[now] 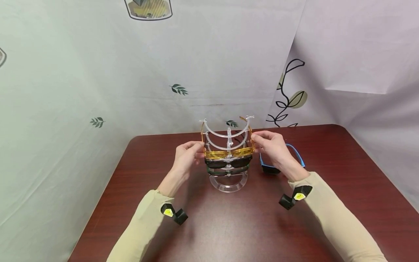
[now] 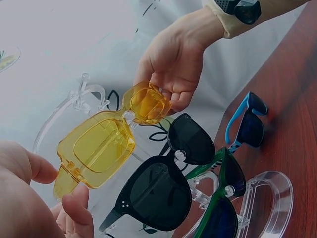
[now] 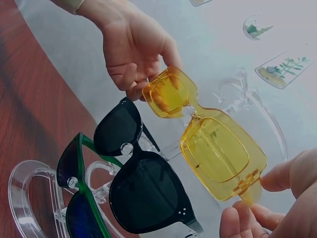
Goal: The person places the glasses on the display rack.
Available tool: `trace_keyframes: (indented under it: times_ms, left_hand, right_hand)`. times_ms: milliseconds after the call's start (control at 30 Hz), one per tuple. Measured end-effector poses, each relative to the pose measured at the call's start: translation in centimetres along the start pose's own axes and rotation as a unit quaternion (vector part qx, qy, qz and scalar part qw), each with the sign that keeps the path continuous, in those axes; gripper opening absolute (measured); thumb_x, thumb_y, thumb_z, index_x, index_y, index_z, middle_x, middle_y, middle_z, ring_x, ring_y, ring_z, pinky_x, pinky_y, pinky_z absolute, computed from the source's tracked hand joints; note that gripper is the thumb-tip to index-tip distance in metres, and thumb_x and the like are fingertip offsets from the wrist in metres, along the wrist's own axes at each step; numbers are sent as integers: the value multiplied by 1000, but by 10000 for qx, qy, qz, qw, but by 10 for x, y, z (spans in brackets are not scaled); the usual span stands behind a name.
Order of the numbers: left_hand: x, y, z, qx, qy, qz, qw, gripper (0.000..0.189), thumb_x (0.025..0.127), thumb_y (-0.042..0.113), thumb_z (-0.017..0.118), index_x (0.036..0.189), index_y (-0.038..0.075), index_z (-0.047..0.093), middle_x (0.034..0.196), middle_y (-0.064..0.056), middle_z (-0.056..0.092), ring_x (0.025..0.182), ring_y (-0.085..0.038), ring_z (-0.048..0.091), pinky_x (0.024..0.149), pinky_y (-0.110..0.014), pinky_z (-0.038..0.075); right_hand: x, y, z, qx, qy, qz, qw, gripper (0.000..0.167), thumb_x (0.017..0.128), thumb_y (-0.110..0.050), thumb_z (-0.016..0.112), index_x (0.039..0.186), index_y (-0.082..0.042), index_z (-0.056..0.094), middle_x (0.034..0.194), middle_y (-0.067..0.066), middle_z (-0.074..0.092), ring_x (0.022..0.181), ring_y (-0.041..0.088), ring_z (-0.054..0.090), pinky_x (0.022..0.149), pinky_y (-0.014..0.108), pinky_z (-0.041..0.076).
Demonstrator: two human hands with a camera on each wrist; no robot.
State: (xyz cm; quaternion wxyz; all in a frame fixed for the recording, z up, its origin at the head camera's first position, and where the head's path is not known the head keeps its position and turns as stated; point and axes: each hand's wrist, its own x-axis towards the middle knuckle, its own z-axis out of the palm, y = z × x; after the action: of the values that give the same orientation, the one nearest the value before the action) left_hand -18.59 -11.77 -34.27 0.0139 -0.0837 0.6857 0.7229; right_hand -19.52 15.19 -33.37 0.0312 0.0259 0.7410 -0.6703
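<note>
A pair of yellow sunglasses (image 1: 216, 155) sits across the upper part of a clear display stand (image 1: 228, 189), its bridge at the stand's clear nose peg. My left hand (image 1: 187, 159) pinches one side at the hinge between thumb and fingers. At the opposite hinge, my right hand (image 1: 272, 147) pinches the other temple. Black sunglasses (image 2: 153, 193) hang one tier below. Under those are green-framed sunglasses (image 3: 81, 168) with dark lenses. The yellow temples run back alongside the stand's upper curved arms.
Blue-armed sunglasses (image 1: 270, 169) with dark lenses lie on the reddish-brown table (image 1: 229, 225), right of the stand and partly behind my right forearm. A pale printed cloth (image 1: 147, 72) hangs behind the table's back edge.
</note>
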Motion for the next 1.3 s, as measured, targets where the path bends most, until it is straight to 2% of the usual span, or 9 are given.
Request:
trace_keyframes:
  times_ms: [133, 400, 567, 667, 800, 933, 1067, 1233, 1300]
  left_hand:
    - [0, -1, -1, -56, 106, -17, 9999, 18, 94, 13, 65, 102, -3, 68, 75, -2, 68, 60, -11, 62, 48, -22, 40]
    - [-9, -1, -6, -573, 706, 143, 9958, 8, 93, 9, 64, 91, 2, 67, 69, -1, 64, 53, -7, 57, 46, -20, 39]
    - [-24, -4, -12, -923, 1080, 350, 9892, 7, 93, 6, 64, 86, 5, 63, 67, -1, 59, 51, -8, 53, 44, -19, 38]
    - [-39, -8, -14, -1009, 1089, 363, 9883, 9, 93, 7, 63, 85, 4, 61, 66, -1, 58, 50, -7, 51, 44, -18, 37]
    - [-63, -12, -12, -1006, 740, 289, 9917, 9, 93, 6, 63, 85, 3, 62, 67, -2, 59, 50, -7, 51, 43, -16, 37]
    - [-88, -20, -1, -973, 106, 186, 9950, 4, 94, 4, 62, 93, 0, 63, 75, -6, 64, 55, -9, 57, 42, -17, 38]
    - [-108, -35, 15, -897, -515, -36, 9946, 14, 94, 6, 64, 102, -6, 61, 84, -11, 70, 61, -13, 65, 41, -16, 38]
    - [-117, -57, 38, -968, -1129, -395, 9881, 18, 95, 8, 66, 107, -6, 62, 95, -19, 73, 66, -16, 71, 40, -16, 39]
    - [-116, -63, 46, -1057, -1200, -451, 9861, 19, 96, 9, 66, 108, -5, 63, 98, -22, 72, 66, -17, 72, 40, -16, 40]
  right_hand:
    - [0, 0, 0, 49, -19, 7, 10000, 40, 100, -19, 62, 127, 11, 58, 110, 16, 63, 78, 8, 63, 75, 30, 58]
    - [-5, 0, -6, 278, -22, -115, 9995, 40, 100, -16, 62, 126, 13, 57, 96, 2, 67, 79, 8, 64, 69, 24, 56]
    - [-9, 0, -12, 219, 97, -170, 9996, 36, 99, -18, 64, 122, 10, 60, 92, -2, 67, 81, 9, 64, 71, 23, 56]
    - [-13, 1, -16, 277, 152, -195, 9993, 28, 98, -18, 65, 115, 4, 64, 88, -3, 68, 80, 9, 65, 71, 25, 56]
    - [-18, 2, -24, 375, 237, -196, 9988, 19, 98, -17, 65, 109, -2, 66, 87, -2, 69, 80, 11, 66, 71, 26, 57]
    - [-26, 5, -33, 194, 317, -201, 9991, 22, 98, -22, 66, 111, -4, 66, 88, -3, 70, 83, 12, 66, 72, 26, 57]
    - [-35, 10, -44, 168, 339, -226, 9990, 20, 98, -22, 66, 110, -7, 68, 89, -3, 70, 81, 11, 67, 70, 25, 57]
    - [-45, 17, -58, 395, 423, -163, 9982, 8, 97, -20, 68, 102, -15, 69, 87, -2, 72, 77, 10, 68, 65, 25, 57]
    - [-48, 20, -62, 465, 429, -163, 9979, 7, 96, -20, 69, 102, -16, 70, 86, -2, 72, 76, 9, 69, 65, 24, 57]
